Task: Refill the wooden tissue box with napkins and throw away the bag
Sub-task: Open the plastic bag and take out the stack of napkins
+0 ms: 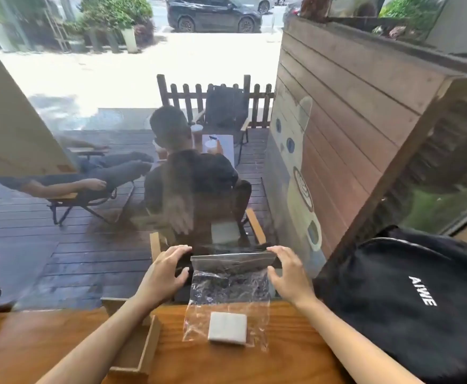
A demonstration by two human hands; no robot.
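Head view: left hand (168, 268) and right hand (285, 268) pinching top corners of clear zip bag (228, 289), held upright on counter. Napkins (227, 327) at bag bottom; wooden tissue box (141, 345) just left, empty-looking. Likely step: opening bag. Next: pull seal apart, extract napkins.

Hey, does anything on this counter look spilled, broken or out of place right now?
Nothing stands out. The clear bag is held up by both hands, left hand and right hand, with the napkins stacked neatly inside. The wooden box sits intact beside it.
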